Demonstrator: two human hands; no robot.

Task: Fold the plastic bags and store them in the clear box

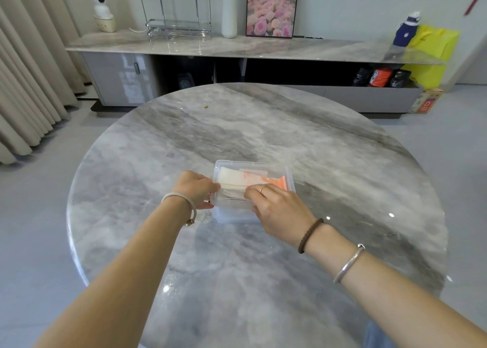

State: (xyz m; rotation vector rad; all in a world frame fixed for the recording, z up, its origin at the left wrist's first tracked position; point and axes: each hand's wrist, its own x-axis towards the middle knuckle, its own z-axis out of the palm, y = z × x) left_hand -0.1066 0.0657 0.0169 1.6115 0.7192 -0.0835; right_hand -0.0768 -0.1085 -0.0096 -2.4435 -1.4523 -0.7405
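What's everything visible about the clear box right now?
The clear box is a rectangular, see-through plastic tub with rounded corners. It is open-topped and sits flat on the marble table, near the person. Inside lie white folded bags at left and orange folded bags at right. The left hand grips its left end. The right hand reaches over its near rim onto the bags.

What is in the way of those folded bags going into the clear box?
Nothing visible. The clear box has no lid on, and the white bag and orange bag already lie inside. The right hand pinches the white bag there; the left hand holds the box's left wall.
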